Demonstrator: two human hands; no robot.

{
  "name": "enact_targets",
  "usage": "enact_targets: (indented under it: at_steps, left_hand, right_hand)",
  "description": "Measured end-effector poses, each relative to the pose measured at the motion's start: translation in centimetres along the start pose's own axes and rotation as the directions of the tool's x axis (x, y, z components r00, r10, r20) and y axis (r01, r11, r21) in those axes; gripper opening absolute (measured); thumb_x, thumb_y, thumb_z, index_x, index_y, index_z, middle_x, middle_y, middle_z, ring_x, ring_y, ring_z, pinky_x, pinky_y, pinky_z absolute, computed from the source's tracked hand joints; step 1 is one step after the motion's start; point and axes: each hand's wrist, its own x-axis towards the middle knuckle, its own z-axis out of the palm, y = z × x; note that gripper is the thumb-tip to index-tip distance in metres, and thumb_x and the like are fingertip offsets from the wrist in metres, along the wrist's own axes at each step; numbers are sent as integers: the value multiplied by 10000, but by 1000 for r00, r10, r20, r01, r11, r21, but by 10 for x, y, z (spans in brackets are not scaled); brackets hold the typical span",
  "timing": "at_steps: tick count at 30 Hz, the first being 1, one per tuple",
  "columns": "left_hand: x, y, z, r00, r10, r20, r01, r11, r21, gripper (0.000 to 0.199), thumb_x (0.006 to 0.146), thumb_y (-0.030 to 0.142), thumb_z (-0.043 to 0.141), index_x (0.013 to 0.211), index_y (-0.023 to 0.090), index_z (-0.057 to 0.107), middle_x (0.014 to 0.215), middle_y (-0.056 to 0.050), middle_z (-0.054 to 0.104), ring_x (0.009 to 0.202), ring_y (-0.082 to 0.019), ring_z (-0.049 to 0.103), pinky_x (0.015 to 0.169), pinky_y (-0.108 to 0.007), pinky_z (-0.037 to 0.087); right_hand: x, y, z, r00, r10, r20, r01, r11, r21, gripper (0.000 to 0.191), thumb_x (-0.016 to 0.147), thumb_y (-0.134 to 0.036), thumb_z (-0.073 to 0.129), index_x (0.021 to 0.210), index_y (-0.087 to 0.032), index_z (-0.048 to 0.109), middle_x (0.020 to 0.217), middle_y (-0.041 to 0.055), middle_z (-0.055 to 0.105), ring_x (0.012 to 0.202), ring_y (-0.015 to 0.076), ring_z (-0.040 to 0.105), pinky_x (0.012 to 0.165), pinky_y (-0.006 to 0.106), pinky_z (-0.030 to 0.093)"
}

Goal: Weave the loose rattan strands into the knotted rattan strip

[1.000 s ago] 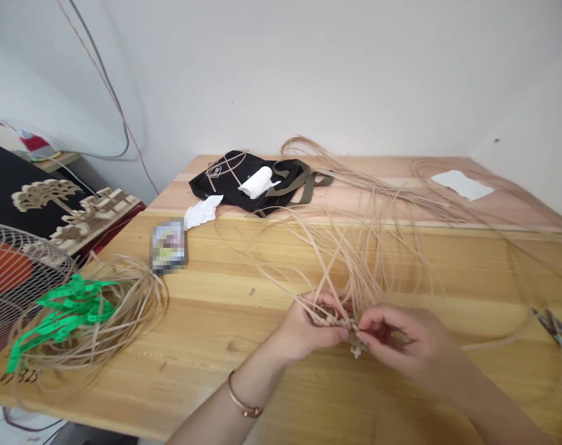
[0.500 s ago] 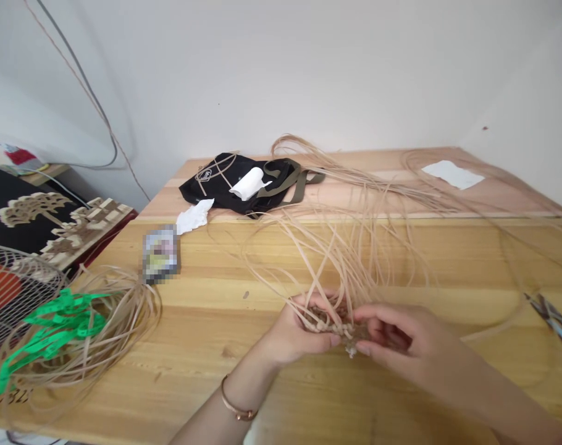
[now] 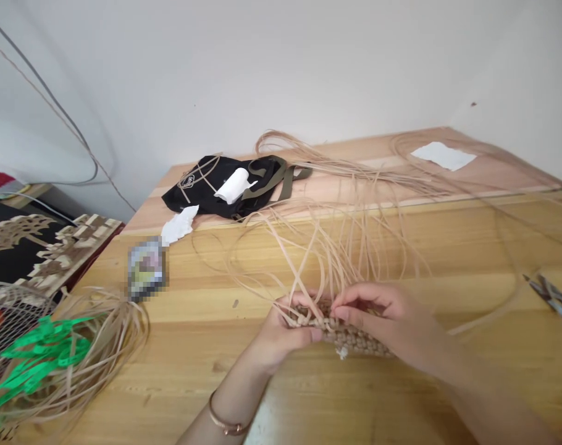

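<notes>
A tan woven piece hangs just above the wooden table, with long loose strands fanning out from its upper edge toward the back. My left hand is closed on the left end of the weave, thumb in front and fingers behind it. At the top edge, my right hand pinches a strand between thumb and fingertips. A small white tuft sticks out below the weave. The right hand's lower fingers are partly hidden.
Pliers lie at the right. Behind are a black bag with a white paper roll, and a white sheet. On the left are coiled strands with green ties, a pixelated box and a wire guard.
My right hand has moved left and up onto the weave's top edge, its fingertips now together. More of the knotted weave shows beneath it. The whole view has shifted and tilted slightly.
</notes>
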Motion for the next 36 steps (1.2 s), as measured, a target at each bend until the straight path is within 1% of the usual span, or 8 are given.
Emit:
enact_targets:
  at_steps: [4, 15, 21, 24, 28, 33, 34, 36]
  left_hand:
    - [0, 1, 0, 999, -29, -23, 29, 999, -14, 208, 557, 194, 836, 709, 169, 696, 1039, -48, 684, 954, -204, 618, 816, -291, 443]
    - [-3, 3, 5, 997, -81, -14, 80, 996, -42, 171, 609, 181, 814, 743, 198, 710, 1058, -33, 684, 917, -179, 623, 794, -282, 451]
    - [-5, 10, 2, 993, -1, 119, -13, 993, 118, 191, 610, 124, 783, 775, 201, 724, 1162, -53, 625, 1062, -238, 592, 850, -309, 447]
    - [-7, 14, 2, 982, 14, 188, -49, 983, 180, 223, 603, 68, 755, 777, 205, 728, 1202, -49, 589, 1042, -232, 597, 839, -305, 453]
    - [-9, 16, 2, 980, -16, 199, -21, 983, 184, 242, 596, 44, 746, 780, 197, 715, 1209, -51, 565, 1011, -212, 593, 791, -273, 467]
    - [-11, 13, 0, 982, -137, 131, 120, 984, 128, 386, 596, 89, 785, 942, 227, 683, 1226, -50, 507, 981, -192, 584, 757, -251, 488]
    - [-11, 13, 0, 982, -138, 128, 123, 985, 123, 371, 608, 97, 781, 942, 225, 681, 1205, -47, 511, 962, -182, 586, 759, -252, 489]
    - [-10, 13, 1, 984, -117, 137, 102, 988, 117, 314, 627, 107, 769, 911, 211, 685, 1169, -45, 528, 935, -169, 590, 761, -249, 484]
  right_hand:
    - [0, 4, -1, 1000, 7, 28, -12, 985, 174, 181, 885, -335, 568, 781, -199, 624, 760, 7, 687, 730, 146, 639, 664, 249, 479]
    - [-4, 9, 0, 998, 54, -11, -51, 982, 180, 263, 957, -362, 467, 784, -204, 586, 761, 1, 676, 696, 129, 612, 648, 245, 475]
    - [-16, 8, -6, 999, -50, 18, 50, 998, 37, 320, 983, -400, 423, 806, -234, 632, 747, -17, 636, 716, 124, 599, 642, 236, 440]
    - [-20, 9, -8, 994, -73, 80, 75, 997, -18, 310, 983, -422, 417, 849, -258, 643, 740, -21, 630, 685, 130, 593, 590, 242, 416]
    - [-23, 12, -8, 992, -76, 98, 75, 997, 17, 283, 970, -440, 436, 862, -250, 617, 773, -8, 648, 710, 144, 600, 546, 239, 408]
    - [-21, 12, -8, 993, -65, 97, 61, 997, 38, 116, 935, -314, 507, 893, -255, 598, 795, -24, 631, 703, 130, 592, 584, 231, 449]
    - [-20, 11, -7, 993, -68, 94, 67, 998, 5, 49, 902, -259, 546, 891, -251, 593, 808, -26, 633, 712, 130, 594, 605, 235, 455]
    - [-18, 11, -7, 991, -93, 97, 103, 988, -112, 102, 823, -157, 609, 879, -242, 591, 828, -28, 640, 734, 138, 596, 651, 253, 456]
